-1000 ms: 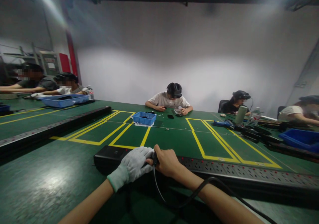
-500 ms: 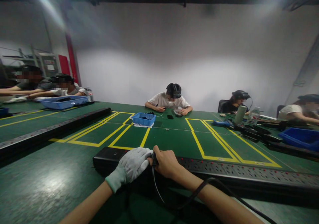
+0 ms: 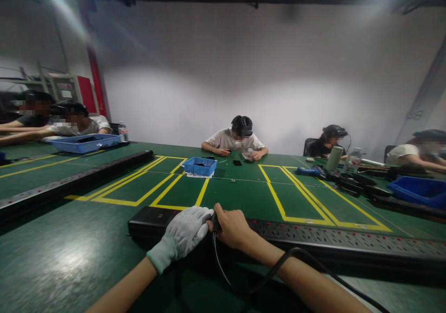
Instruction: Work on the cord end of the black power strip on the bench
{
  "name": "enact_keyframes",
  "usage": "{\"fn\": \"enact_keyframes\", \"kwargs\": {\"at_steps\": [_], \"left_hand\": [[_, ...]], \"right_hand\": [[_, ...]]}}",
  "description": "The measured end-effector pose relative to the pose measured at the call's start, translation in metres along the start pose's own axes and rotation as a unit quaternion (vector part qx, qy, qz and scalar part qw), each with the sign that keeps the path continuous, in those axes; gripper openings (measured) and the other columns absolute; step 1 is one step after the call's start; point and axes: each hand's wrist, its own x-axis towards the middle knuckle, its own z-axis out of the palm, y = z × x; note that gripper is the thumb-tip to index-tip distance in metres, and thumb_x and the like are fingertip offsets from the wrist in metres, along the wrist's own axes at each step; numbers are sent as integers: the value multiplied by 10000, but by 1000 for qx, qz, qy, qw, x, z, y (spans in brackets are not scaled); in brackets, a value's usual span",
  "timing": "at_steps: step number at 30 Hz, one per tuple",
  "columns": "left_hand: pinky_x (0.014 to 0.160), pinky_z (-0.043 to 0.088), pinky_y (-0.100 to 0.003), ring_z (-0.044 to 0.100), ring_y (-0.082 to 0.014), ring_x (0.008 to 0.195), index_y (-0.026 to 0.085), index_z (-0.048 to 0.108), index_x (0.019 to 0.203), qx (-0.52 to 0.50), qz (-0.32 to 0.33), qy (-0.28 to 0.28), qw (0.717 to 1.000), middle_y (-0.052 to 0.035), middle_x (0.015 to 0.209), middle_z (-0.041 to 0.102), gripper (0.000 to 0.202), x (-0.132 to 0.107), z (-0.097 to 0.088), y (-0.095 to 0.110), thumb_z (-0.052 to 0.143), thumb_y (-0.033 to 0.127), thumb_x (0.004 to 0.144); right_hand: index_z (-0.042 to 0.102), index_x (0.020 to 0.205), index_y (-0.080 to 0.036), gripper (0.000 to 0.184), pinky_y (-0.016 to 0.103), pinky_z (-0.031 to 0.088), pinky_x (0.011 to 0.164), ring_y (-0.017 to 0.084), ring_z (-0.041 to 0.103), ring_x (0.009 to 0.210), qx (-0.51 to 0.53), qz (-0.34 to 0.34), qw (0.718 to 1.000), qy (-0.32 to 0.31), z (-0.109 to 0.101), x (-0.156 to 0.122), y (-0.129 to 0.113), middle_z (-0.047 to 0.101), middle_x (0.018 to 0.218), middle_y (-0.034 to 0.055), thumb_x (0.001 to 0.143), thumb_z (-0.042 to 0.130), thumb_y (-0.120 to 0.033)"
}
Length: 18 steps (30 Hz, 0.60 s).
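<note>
A long black power strip (image 3: 315, 235) with rows of sockets and small red lights runs across the table in front of me. My left hand (image 3: 188, 231), in a white-grey glove, is wrapped over the strip near its plain black end, fingers together. Bare and closed, my right hand (image 3: 230, 227) grips a black plug (image 3: 215, 221) at the strip, right against the gloved fingertips. From the plug a black cable (image 3: 296, 253) hangs down, loops and passes over my right forearm. The plug's prongs and the socket under my hands are hidden.
A small blue bin (image 3: 200, 166) stands ahead on the green table (image 3: 240, 197), among yellow tape lines. Another power strip (image 3: 76, 183) lies to the left, near a blue tray (image 3: 85, 143). At right are a blue bin (image 3: 418, 190) and a green bottle (image 3: 334, 159). Several people sit around.
My hands keep the same hold on the plug and strip. The view has shifted very slightly; otherwise little differs.
</note>
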Motion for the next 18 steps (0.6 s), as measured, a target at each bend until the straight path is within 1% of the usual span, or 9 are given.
{"fn": "enact_keyframes", "kwargs": {"at_steps": [7,14,18], "left_hand": [[1006,393,-413,526,-212,1115,209,490,1245,8,0,-16,1000,-63,1190,584,377,1,0,0,359,333,914],[1006,396,-418,525,-213,1122,212,479,1261,-3,2,-4,1000,-66,1188,584,391,-1,3,-2,360,336,910],[1007,392,-423,518,-217,1129,208,467,1270,1,2,-22,1000,-69,1203,575,397,-1,1,-1,357,335,911]], "right_hand": [[412,1041,-194,264,259,355,559,225,655,710,2,7,1000,0,0,0,-1,683,823,58,916,359,-420],[419,1034,-197,275,265,346,526,235,655,690,-5,-3,1000,9,2,1,0,684,810,49,913,352,-435],[424,1031,-194,277,261,345,526,232,657,697,-3,-5,1000,12,2,1,0,685,815,52,917,347,-434]]}}
